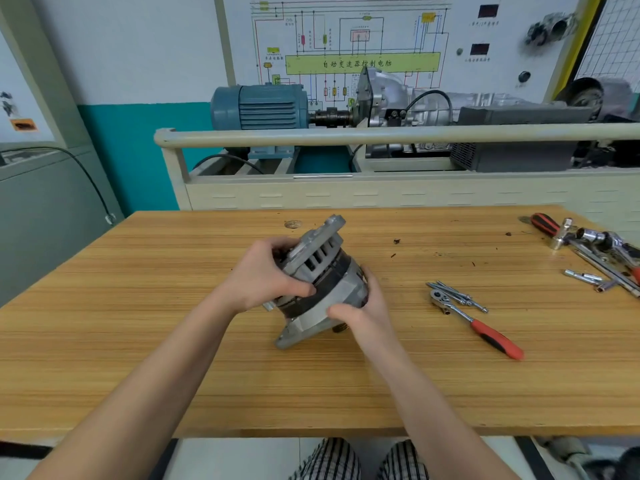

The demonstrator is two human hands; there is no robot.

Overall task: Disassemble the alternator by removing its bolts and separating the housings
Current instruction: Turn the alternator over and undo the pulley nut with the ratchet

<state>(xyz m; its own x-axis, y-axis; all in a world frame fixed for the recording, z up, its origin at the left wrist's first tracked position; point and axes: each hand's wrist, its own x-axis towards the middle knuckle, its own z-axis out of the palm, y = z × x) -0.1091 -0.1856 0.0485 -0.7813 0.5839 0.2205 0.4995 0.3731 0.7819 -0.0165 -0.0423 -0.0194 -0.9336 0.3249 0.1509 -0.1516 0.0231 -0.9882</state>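
A grey alternator [320, 271] lies tilted on its side in the middle of the wooden table [173, 341], one mounting ear on the table top. A dark stator band runs between its two aluminium housings. My left hand [268, 275] grips the upper-left housing, thumb across the dark band. My right hand [363, 306] holds the lower-right housing, fingers curled round its far side. Several long bolts [457, 296] lie loose on the table to the right of the alternator.
A ratchet with a red handle [479, 327] lies beside the bolts. Sockets, extensions and a red-and-black screwdriver [599, 251] are piled at the table's far right. Behind the table stands a training rig with a blue motor [259, 105].
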